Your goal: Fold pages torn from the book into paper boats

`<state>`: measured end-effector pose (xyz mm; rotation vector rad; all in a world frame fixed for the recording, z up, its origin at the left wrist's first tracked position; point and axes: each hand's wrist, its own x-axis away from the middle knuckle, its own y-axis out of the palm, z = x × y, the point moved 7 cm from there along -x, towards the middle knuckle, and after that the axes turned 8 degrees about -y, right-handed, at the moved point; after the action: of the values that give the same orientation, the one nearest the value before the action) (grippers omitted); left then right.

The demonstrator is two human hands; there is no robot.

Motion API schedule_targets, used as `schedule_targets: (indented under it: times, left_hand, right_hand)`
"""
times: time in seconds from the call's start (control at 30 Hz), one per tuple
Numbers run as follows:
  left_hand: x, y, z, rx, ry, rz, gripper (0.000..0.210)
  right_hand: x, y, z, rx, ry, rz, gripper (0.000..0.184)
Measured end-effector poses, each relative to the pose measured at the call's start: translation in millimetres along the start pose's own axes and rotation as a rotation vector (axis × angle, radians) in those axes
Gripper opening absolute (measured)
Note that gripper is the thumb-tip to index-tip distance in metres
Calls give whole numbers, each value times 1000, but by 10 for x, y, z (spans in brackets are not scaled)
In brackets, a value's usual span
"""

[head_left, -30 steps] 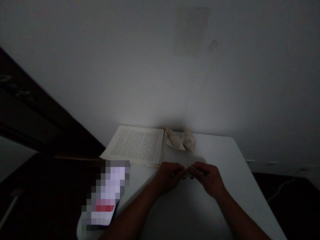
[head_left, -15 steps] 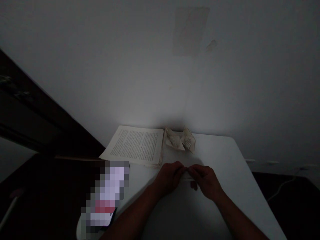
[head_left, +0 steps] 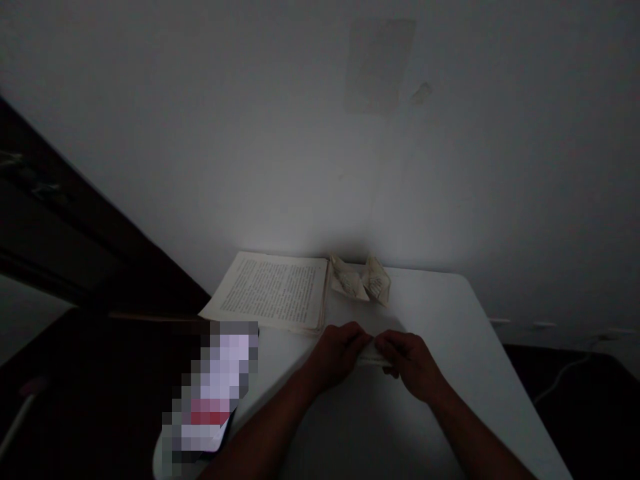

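Observation:
Over the front middle of the white table, my left hand [head_left: 340, 353] and my right hand [head_left: 410, 360] pinch a small piece of folded paper [head_left: 371, 359] between them. Only a pale strip of it shows between the hands; the fingers cover the rest, so its full shape is hidden. Both hands are closed, their fingertips close together at the paper's upper edge. Just beyond them stands a folded paper shape [head_left: 357, 283] with printed text and raised pointed sides. Left of that lies a stack of printed pages [head_left: 273, 290].
A phone [head_left: 215, 393], blurred out, lies at the left edge of the white table [head_left: 440, 300]. The wall [head_left: 280, 147] rises directly behind the table. A dark door [head_left: 60, 220] stands at the left, and a white cable [head_left: 565, 370] hangs at the right.
The right fingers below the paper have curled in closer to it, and a little more of the pale strip shows. The pages, paper shape and phone have stayed put.

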<state>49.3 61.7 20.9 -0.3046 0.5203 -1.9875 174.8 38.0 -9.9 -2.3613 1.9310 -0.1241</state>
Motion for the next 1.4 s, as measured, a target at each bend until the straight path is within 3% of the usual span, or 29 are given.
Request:
schedule_targets:
  times: [0.2, 0.47, 0.67, 0.87, 1.1, 1.3, 1.4]
  left_hand:
    - [4, 22, 4, 72, -37, -47, 29]
    - [7, 109, -75, 414, -147, -97, 33]
    - [-23, 101, -126, 393, -156, -30, 32]
    - [18, 250, -180, 334, -260, -265, 43]
    - [1, 198, -224, 415, -269, -183, 44]
    - [14, 292, -128, 407, -197, -320, 50]
    - [13, 264, -97, 288, -143, -299, 53]
  right_hand:
    - [24, 62, 31, -145, 61, 14, 32]
    - [-7, 147, 85, -423, 47, 47, 33]
    - [7, 33, 95, -261, 87, 102, 35]
    - [28, -91, 94, -150, 92, 178, 34]
    - [17, 51, 6, -141, 17, 21, 41]
    - [14, 45, -24, -151, -1, -5, 38]
    - [-4, 57, -38, -195, -28, -16, 38]
